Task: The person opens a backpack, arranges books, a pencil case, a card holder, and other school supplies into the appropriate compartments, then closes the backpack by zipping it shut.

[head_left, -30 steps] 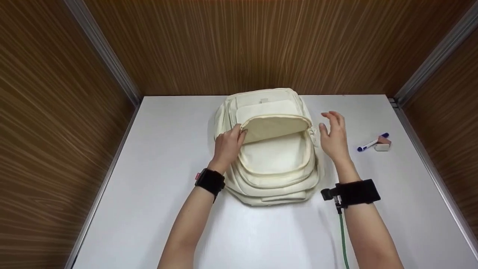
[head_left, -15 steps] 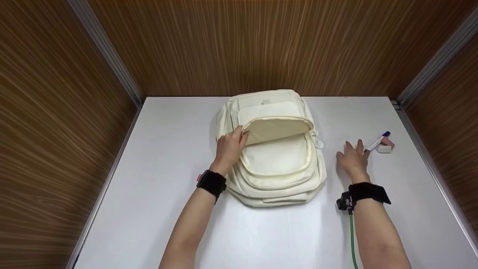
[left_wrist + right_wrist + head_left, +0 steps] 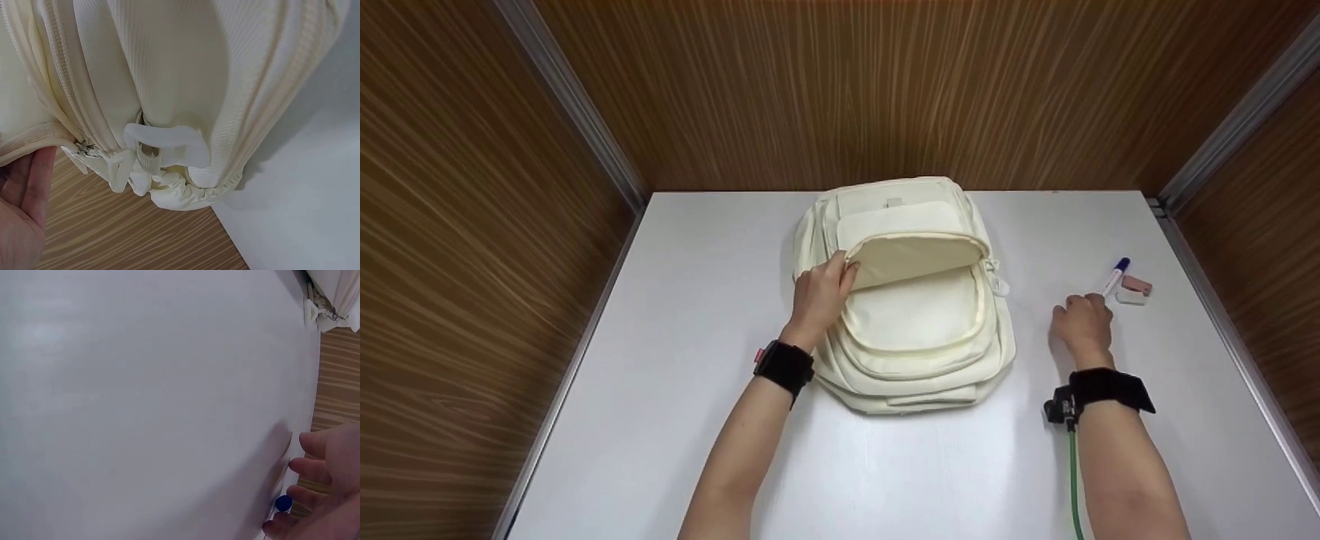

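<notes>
A cream backpack [image 3: 911, 382] lies on the white table, its front pocket unzipped and gaping. My left hand [image 3: 817, 296] pinches the edge of the raised pocket flap [image 3: 922, 255]; in the left wrist view the fingers [image 3: 36, 183] sit under that edge beside the zip. To the right of the bag, my right hand [image 3: 1084, 326] is low over the table, covering the near end of a white marker [image 3: 1114, 279] with a blue cap. In the right wrist view the marker's blue end [image 3: 283, 503] shows among loosely bent fingers, the thumb apart from it.
A pink block [image 3: 1137, 285] and a small white block [image 3: 1130, 298] lie just right of the marker. White buckles [image 3: 169, 140] hang at the bag's side. Wood-grain panels [image 3: 840, 97] border the table. A green cable [image 3: 1074, 480] runs from the right wrist band.
My right hand has gone from beside the bag down and right to the marker, and the marker has shifted slightly away from the two blocks. My left hand keeps its hold on the flap.
</notes>
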The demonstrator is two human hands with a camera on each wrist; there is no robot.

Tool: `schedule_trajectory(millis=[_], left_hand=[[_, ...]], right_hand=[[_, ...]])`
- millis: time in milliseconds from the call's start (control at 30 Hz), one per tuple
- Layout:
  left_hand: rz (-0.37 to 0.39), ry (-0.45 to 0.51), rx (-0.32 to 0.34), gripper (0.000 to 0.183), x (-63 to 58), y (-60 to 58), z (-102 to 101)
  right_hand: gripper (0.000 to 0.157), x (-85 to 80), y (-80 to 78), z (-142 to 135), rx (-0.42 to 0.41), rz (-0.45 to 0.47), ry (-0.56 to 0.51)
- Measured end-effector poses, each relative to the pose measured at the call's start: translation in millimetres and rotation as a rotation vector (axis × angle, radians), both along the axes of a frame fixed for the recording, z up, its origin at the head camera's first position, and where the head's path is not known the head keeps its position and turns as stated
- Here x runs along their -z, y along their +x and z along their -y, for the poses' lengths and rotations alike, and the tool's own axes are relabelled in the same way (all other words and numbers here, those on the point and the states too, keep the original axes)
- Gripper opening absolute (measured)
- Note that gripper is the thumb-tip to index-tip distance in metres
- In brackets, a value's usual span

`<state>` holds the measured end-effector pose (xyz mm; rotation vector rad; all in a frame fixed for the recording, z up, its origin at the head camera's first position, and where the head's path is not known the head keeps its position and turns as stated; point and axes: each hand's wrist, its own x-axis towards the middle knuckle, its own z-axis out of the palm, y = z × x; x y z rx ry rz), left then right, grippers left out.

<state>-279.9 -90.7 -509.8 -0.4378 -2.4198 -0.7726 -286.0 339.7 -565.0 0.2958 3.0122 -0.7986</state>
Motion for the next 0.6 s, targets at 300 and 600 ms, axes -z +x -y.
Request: schedule_trajectory(millis=[300,600], left_hand=[[0.010,-0.004,-0.003,0.024,-1.2,1.5,1.3],[0.014,0.004,0.002,0.022,-0.9,0.8,-0.5]], right_hand=[[0.023,-3.1,3.6,14.6,0.106,-0.017,0.122],[0.038,-3.7,11.2,11.4,0.123,0.113,0.026]])
